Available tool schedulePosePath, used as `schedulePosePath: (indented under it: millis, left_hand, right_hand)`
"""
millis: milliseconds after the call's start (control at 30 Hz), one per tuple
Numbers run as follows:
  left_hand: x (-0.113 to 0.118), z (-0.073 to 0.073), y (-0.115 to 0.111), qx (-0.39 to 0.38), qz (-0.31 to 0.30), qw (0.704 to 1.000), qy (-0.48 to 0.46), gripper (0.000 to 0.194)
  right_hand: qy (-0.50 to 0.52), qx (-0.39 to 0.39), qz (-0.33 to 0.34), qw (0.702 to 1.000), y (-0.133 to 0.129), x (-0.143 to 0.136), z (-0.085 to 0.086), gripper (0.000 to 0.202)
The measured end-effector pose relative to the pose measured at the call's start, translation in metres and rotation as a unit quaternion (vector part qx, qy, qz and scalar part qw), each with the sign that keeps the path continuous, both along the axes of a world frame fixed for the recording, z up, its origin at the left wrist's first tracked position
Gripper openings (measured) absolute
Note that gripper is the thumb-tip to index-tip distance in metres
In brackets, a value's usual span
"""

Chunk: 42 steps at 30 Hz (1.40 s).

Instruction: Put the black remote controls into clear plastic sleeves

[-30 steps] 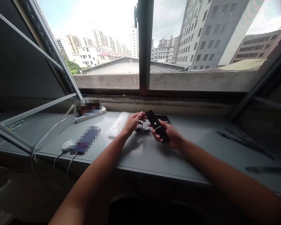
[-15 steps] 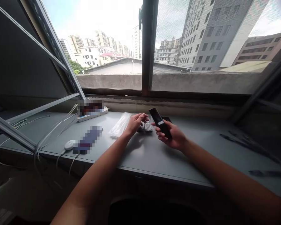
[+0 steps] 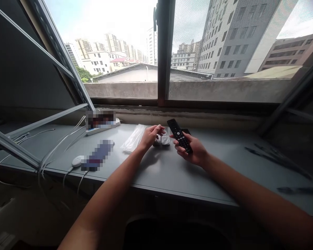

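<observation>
Above one grey desk (image 3: pixel 167 175), right of frame centre, one black remote (image 3: pixel 178 134) juts up from the right hand (image 3: pixel 194 149) gripping it, while the left hand (image 3: pixel 150 136) curls, whether empty I cannot tell.

In your right hand (image 3: pixel 195 150) sits the remote (image 3: pixel 177 132), over the desk (image 3: pixel 167 177); left of that grip lie the plastic bag (image 3: pixel 132 139), then the power strip (image 3: pixel 117 122); beyond, the window (image 3: pixel 163 52).
</observation>
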<state>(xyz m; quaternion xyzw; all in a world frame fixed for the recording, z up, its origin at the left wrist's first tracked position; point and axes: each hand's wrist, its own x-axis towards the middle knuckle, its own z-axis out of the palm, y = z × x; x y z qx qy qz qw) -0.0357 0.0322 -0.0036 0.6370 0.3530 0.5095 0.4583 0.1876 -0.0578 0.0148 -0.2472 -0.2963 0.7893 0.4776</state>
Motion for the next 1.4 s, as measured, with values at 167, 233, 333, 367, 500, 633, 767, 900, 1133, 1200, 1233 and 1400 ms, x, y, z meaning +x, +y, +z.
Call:
schedulePosePath:
  millis: [167, 233, 333, 367, 500, 633, 767, 900, 1133, 1200, 1233, 1400]
  left_hand:
    - [-0.001, 0.002, -0.001, 0.004, 0.011, 1.0, -0.002, 0.053]
    - [-0.001, 0.002, -0.001, 0.004, 0.013, 1.0, -0.002, 0.053]
    - [-0.001, 0.001, 0.0, 0.003, 0.013, 1.0, 0.002, 0.053]
    - [-0.001, 0.001, 0.0, 0.005, 0.013, 1.0, 0.004, 0.053]
    - [-0.001, 0.0, 0.0, 0.011, 0.015, 1.0, 0.011, 0.053]
    - [-0.002, -0.001, 0.001, 0.01, 0.008, 1.0, 0.014, 0.053]
    - [-0.002, -0.002, 0.002, 0.013, 0.006, 1.0, 0.016, 0.053]
    - [-0.002, -0.002, 0.003, 0.015, 0.011, 1.0, 0.016, 0.053]
    - [-0.002, -0.001, 0.002, 0.008, 0.025, 1.0, 0.013, 0.054]
    - [-0.001, 0.0, 0.002, 0.007, 0.024, 1.0, 0.013, 0.054]
    - [-0.001, 0.0, 0.002, 0.007, 0.024, 1.0, 0.014, 0.054]
    - [-0.002, 0.0, 0.003, 0.014, 0.049, 0.998, 0.032, 0.053]
  right_hand:
    - [-0.013, -0.019, -0.064, 0.998, -0.004, -0.003, 0.005, 0.026]
    - [-0.038, -0.037, -0.079, 0.995, -0.003, -0.003, 0.006, 0.023]
    - [-0.052, -0.043, -0.061, 0.996, -0.001, -0.002, 0.003, 0.025]
    - [-0.048, -0.039, -0.048, 0.997, 0.0, -0.001, 0.001, 0.027]
    - [-0.015, -0.012, 0.002, 1.0, 0.003, 0.001, -0.004, 0.03]
    - [-0.013, 0.002, -0.015, 1.0, 0.001, 0.0, -0.001, 0.032]
    - [-0.034, 0.017, -0.049, 0.998, -0.002, -0.003, 0.0, 0.018]
    - [-0.066, 0.073, -0.06, 0.993, 0.001, -0.004, -0.008, 0.037]
    - [-0.18, 0.254, -0.131, 0.941, 0.001, -0.008, -0.015, 0.041]
    - [-0.216, 0.305, -0.147, 0.916, -0.002, -0.009, -0.011, 0.036]
    - [-0.231, 0.335, -0.156, 0.9, -0.003, -0.009, -0.009, 0.031]
    - [-0.279, 0.42, -0.187, 0.843, -0.005, -0.008, -0.004, 0.02]
